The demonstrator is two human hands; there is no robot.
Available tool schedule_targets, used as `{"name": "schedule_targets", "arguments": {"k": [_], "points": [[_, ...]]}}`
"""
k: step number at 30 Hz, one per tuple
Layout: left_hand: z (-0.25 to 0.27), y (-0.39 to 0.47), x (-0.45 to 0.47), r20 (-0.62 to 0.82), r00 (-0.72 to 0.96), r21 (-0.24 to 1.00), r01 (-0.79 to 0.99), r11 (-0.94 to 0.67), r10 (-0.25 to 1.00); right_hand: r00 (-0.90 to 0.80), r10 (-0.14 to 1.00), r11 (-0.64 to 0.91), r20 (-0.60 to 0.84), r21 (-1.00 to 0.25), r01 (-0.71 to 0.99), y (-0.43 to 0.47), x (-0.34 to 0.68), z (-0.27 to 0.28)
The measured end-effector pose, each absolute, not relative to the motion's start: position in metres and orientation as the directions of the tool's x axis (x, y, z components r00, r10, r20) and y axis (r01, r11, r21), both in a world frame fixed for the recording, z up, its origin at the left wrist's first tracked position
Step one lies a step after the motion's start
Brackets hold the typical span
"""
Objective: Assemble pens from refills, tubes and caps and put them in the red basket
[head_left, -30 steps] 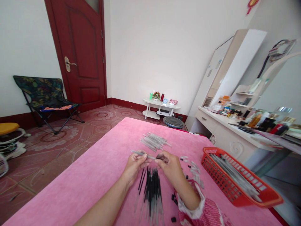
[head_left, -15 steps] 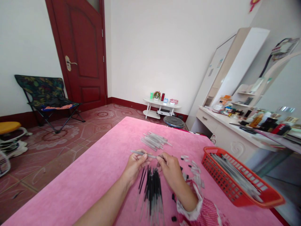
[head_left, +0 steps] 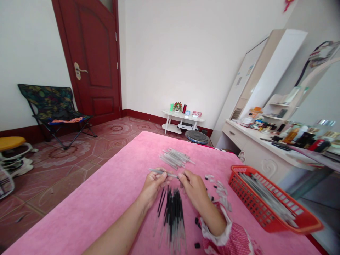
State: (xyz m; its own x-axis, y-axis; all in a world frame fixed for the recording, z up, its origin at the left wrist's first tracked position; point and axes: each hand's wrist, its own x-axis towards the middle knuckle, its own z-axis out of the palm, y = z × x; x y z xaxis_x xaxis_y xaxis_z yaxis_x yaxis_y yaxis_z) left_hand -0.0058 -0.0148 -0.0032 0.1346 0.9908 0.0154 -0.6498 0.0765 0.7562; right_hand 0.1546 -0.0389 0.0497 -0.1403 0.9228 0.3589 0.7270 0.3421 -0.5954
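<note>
My left hand [head_left: 156, 182] is closed around a translucent grey pen barrel [head_left: 172, 175], held nearly level above the pink-covered table [head_left: 106, 198]. The thumb and fingers of my right hand [head_left: 191, 184] pinch the barrel's right end; whether they also hold a small part there is hidden. Below the hands lies a fanned bunch of black-and-clear pen refills [head_left: 174, 212]. Beyond the hands rests a pile of similar grey barrels [head_left: 176, 158]. To the right of my right hand are scattered clear pen caps [head_left: 221, 191] and small black plugs [head_left: 197, 245].
A red plastic basket [head_left: 255, 209] of long grey pen barrels [head_left: 268, 198] stands at the table's right edge. Behind it is a white dresser [head_left: 255, 152] crowded with bottles. A folding chair [head_left: 55, 106] and a yellow-topped stool [head_left: 12, 143] stand on the floor at left.
The right fingers have shifted slightly at the barrel's end, and the right wrist sits a little further right. Both hands still hold the barrel; the view has shifted slightly.
</note>
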Motion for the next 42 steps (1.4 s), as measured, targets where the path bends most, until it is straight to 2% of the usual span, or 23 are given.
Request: {"name": "schedule_targets", "arguments": {"k": [3, 8, 12, 16, 20, 25, 30, 35, 38, 42], "points": [[-0.003, -0.014, -0.006, 0.006, 0.111, 0.742, -0.667, 0.070, 0.994, -0.188, 0.907, 0.393, 0.377, -0.595, 0.701, -0.038, 0.155, 0.050], [-0.002, -0.015, -0.006, 0.013, 0.127, 0.747, -0.661, 0.074, 0.992, -0.174, 0.939, 0.325, 0.295, -0.607, 0.725, -0.038, 0.156, 0.048], [-0.002, -0.015, -0.005, 0.012, 0.124, 0.757, -0.650, 0.072, 0.992, -0.181, 0.922, 0.367, 0.343, -0.621, 0.693, -0.037, 0.157, 0.048], [-0.002, -0.015, -0.006, 0.013, 0.141, 0.763, -0.641, 0.081, 0.990, -0.192, 0.936, 0.338, 0.294, -0.609, 0.717, -0.037, 0.155, 0.049], [0.001, -0.017, -0.006, 0.016, 0.131, 0.764, -0.641, 0.073, 0.991, -0.180, 0.927, 0.354, 0.329, -0.604, 0.714, -0.038, 0.155, 0.049], [0.003, -0.018, -0.006, 0.002, 0.136, 0.767, -0.636, 0.085, 0.991, -0.197, 0.937, 0.338, 0.288, -0.604, 0.722, -0.039, 0.156, 0.050], [0.000, -0.018, -0.006, 0.022, 0.149, 0.788, -0.611, 0.074, 0.989, -0.187, 0.922, 0.363, 0.338, -0.594, 0.717, -0.039, 0.154, 0.048], [-0.002, -0.019, -0.006, 0.062, 0.179, 0.822, -0.568, 0.052, 0.982, -0.189, 0.946, 0.316, 0.265, -0.605, 0.731, -0.031, 0.171, 0.050], [0.000, -0.018, -0.008, 0.063, 0.180, 0.810, -0.584, 0.054, 0.982, -0.081, 0.953, 0.222, 0.291, -0.496, 0.839, -0.019, 0.203, 0.055], [0.004, -0.018, -0.009, 0.055, 0.202, 0.779, -0.621, 0.084, 0.978, 0.128, 0.945, -0.026, 0.302, -0.320, 0.947, -0.006, 0.255, 0.053]]}}
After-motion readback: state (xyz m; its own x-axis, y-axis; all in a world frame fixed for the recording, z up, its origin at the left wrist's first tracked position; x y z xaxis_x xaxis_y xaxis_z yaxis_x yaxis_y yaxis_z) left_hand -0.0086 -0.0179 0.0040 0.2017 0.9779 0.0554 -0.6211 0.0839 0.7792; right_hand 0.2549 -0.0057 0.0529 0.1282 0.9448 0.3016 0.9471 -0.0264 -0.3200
